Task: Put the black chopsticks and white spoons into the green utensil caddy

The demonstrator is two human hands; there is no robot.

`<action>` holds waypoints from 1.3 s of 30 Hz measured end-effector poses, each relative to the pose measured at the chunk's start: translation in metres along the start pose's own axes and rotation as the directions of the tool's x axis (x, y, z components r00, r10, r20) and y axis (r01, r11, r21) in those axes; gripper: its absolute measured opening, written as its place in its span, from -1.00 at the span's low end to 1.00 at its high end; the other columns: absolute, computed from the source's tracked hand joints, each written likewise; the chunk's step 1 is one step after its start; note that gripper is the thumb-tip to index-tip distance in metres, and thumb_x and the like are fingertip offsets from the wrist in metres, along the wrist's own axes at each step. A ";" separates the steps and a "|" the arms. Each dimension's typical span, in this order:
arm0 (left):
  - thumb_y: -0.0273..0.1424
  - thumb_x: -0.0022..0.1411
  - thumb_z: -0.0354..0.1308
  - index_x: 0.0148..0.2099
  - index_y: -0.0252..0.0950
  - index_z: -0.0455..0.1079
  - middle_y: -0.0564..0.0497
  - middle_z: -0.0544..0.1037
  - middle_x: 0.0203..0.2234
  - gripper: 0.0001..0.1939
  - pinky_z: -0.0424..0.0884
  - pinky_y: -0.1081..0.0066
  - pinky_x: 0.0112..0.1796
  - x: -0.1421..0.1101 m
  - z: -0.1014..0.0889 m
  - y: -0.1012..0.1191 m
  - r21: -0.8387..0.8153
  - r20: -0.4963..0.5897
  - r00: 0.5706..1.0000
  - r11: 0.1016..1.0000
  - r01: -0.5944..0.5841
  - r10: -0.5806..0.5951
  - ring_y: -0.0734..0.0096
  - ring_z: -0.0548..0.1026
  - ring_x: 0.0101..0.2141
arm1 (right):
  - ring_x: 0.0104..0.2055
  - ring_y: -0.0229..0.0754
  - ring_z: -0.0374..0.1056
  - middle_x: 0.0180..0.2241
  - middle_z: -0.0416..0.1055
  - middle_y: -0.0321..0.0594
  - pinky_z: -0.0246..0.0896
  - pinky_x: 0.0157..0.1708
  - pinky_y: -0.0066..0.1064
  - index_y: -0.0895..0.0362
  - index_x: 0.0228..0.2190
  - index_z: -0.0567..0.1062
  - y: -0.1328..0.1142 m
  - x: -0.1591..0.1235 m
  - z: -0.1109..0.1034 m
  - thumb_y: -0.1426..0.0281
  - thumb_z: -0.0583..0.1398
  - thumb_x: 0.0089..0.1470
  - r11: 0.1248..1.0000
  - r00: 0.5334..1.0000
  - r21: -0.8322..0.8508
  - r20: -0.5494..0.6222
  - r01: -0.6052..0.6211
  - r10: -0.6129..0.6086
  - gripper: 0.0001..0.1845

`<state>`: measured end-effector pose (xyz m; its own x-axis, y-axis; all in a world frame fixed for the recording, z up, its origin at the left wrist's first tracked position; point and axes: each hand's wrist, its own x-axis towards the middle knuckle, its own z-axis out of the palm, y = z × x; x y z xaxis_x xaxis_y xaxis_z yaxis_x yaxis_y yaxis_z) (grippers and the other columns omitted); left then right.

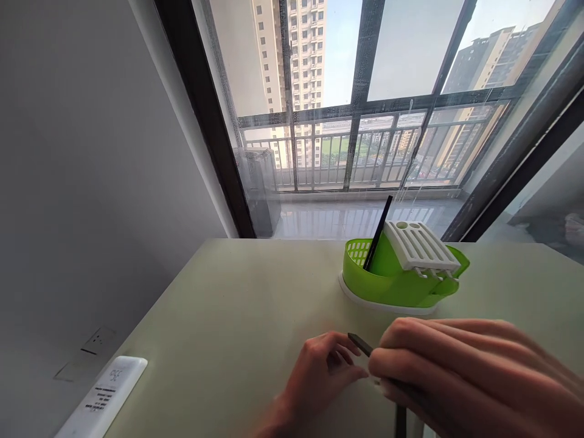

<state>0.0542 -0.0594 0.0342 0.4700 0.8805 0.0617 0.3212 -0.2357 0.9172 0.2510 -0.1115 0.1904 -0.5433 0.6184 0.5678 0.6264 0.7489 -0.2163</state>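
Black stick (361, 345), its far end angled toward the left fingers, is gripped between the thumb and bunched fingers of a person's right hand (460, 371) above a pale table (219, 316). The left hand (319, 371), just beside it, is loosely curled, with a gap between thumb and fingers; whether its fingertips touch the stick cannot be told. Below the right hand, a dark bar (401, 421) points down, partly hidden by the fingers.

Just beyond the right hand sits a green cutlery caddy (387, 289) with a slotted white top (422, 244) and white hooks along its near edge. Another black stick (378, 233) leans upright in its perforated end compartment. Well to the left of the left hand, a white oblong object (104, 395) with printed markings lies along the table's edge. Beyond both hands, glass panes (406, 55) face a railed balcony and high-rise towers.
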 end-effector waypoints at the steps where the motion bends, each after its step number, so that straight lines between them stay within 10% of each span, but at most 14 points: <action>1: -0.33 0.18 0.41 -0.16 -0.27 0.62 0.04 0.71 -0.33 -0.81 0.51 0.44 -0.28 0.000 0.001 -0.001 -0.032 -0.018 1.000 0.999 0.001 -0.002 0.34 0.61 -0.35 | -0.31 -0.12 0.57 -0.24 0.62 -0.22 0.42 -0.34 -0.32 -0.04 -0.16 0.53 0.002 0.000 -0.004 0.38 0.08 0.44 1.000 1.000 -0.024 -0.026 -0.010 0.010 -0.78; 5: -0.41 0.09 0.48 -0.19 -0.26 0.61 0.06 0.69 -0.34 -0.78 0.47 0.47 -0.27 0.001 0.004 -0.007 -0.097 -0.029 0.998 0.994 0.053 -0.056 0.40 0.59 -0.35 | -0.24 -0.01 0.58 -0.15 0.61 -0.23 0.43 -0.30 -0.20 -0.15 -0.01 0.51 0.026 0.006 -0.023 0.28 0.12 0.39 0.989 0.982 -0.101 -0.165 -0.105 0.087 -0.79; 11: -0.40 0.25 0.32 -0.17 -0.26 0.62 0.01 0.70 -0.32 -0.89 0.47 0.46 -0.24 0.001 0.005 -0.008 -0.045 -0.022 0.999 0.998 0.039 -0.040 0.41 0.59 -0.35 | -0.45 -0.06 0.42 -0.42 0.50 -0.20 0.16 -0.44 -0.20 -0.09 -0.44 0.38 0.074 0.035 -0.043 0.06 0.03 0.42 0.926 0.917 -0.180 -0.293 -0.333 0.273 -0.60; 24: -0.33 0.31 0.27 -0.14 -0.26 0.64 0.00 0.69 -0.35 -0.84 0.46 0.45 -0.25 0.000 0.005 -0.009 0.020 -0.030 0.998 0.999 0.051 -0.050 0.38 0.58 -0.35 | -0.40 -0.09 0.40 -0.40 0.56 -0.14 0.17 -0.36 -0.31 0.09 -0.29 0.62 0.177 0.053 0.010 -0.01 0.02 0.39 0.912 0.906 -0.094 0.114 -0.399 0.408 -0.45; 39: -0.33 0.34 0.24 -0.14 -0.28 0.63 -0.01 0.68 -0.35 -0.82 0.41 0.44 -0.28 0.000 0.005 -0.009 0.028 -0.016 0.999 0.998 0.049 -0.048 0.38 0.58 -0.36 | -0.34 -0.08 0.42 -0.37 0.56 -0.13 0.16 -0.30 -0.30 0.10 -0.30 0.61 0.184 0.057 0.019 0.01 0.02 0.38 0.893 0.879 -0.134 0.165 -0.429 0.447 -0.46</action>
<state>0.0550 -0.0593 0.0241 0.4405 0.8974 0.0239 0.3668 -0.2043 0.9076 0.3249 0.0658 0.1679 -0.2893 0.9179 0.2717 0.8677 0.3713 -0.3306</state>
